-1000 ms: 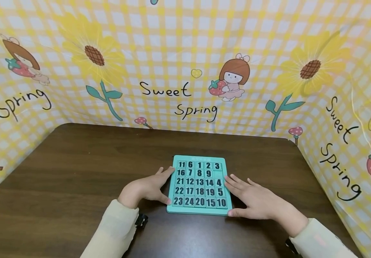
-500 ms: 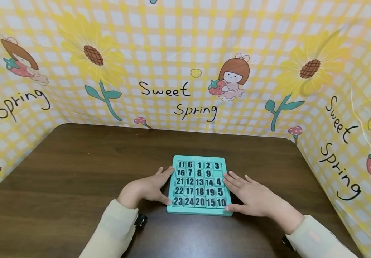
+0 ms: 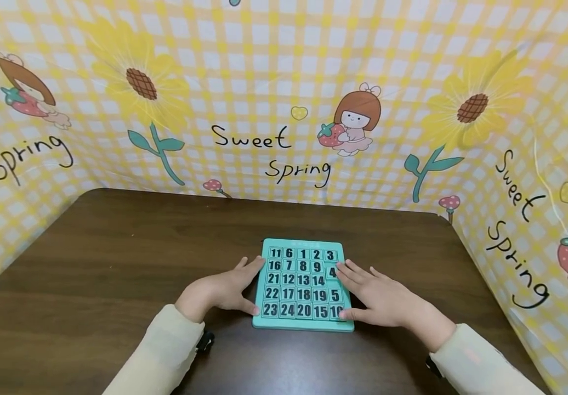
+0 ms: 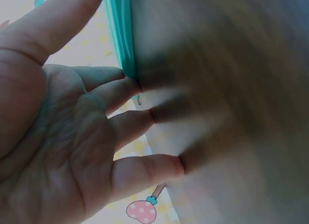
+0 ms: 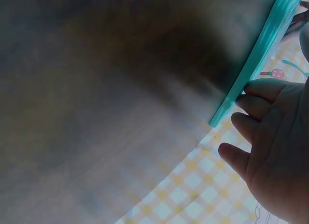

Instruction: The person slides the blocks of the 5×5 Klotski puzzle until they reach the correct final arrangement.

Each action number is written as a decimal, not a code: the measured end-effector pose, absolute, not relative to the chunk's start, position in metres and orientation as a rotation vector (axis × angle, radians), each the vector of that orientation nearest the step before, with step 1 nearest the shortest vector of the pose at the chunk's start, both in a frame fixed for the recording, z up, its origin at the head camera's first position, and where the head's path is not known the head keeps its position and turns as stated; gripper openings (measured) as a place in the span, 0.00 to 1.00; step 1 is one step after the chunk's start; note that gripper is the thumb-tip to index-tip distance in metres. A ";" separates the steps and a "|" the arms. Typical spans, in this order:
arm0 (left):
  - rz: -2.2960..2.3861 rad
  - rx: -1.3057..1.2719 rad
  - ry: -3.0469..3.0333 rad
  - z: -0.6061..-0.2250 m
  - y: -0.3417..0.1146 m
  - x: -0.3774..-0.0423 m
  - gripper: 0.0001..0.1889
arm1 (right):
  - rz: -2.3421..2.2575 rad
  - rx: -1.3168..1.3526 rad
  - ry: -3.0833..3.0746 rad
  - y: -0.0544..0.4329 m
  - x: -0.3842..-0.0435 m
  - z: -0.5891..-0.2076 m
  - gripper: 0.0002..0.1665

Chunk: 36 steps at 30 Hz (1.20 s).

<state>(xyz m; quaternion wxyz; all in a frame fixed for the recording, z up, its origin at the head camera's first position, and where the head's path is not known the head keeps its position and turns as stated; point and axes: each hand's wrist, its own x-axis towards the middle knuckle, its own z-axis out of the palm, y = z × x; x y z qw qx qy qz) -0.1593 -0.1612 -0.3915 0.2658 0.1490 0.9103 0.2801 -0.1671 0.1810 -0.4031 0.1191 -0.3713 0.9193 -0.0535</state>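
Observation:
A turquoise number slide puzzle (image 3: pixel 299 325) lies flat on the table, its tiles set in five-wide rows. My left hand (image 3: pixel 225 289) rests at its left edge, thumb near the lower corner and forefinger higher up; the left wrist view shows the other fingers (image 4: pixel 147 171) spread along the table. My right hand (image 3: pixel 382 296) reaches over the right edge with straight fingers, their tips at the 4 tile (image 3: pixel 331 272). That tile sits mostly in the second row, below the 3, with a gap beneath it. The right thumb (image 3: pixel 355 314) partly covers the 10 tile.
The dark wooden table (image 3: pixel 165 230) is bordered at the back and sides by a yellow checked cloth (image 3: pixel 264 71) printed with flowers and lettering. Black straps (image 3: pixel 205 341) show at both cuffs.
The 4 tile has slid away from me, from the third row into the gap of the second. My right hand has moved slightly left over the puzzle; the left hand stays at its edge.

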 end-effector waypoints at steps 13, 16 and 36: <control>0.614 0.558 2.475 -0.394 -0.170 -0.157 0.57 | -0.118 -1.062 2.697 0.181 -0.172 -0.404 0.53; 0.535 0.565 2.502 -0.396 -0.168 -0.156 0.60 | -0.137 -1.104 2.700 0.184 -0.164 -0.401 0.52; 0.297 0.542 2.538 -0.397 -0.161 -0.161 0.68 | -0.140 -1.253 2.652 0.198 -0.137 -0.409 0.53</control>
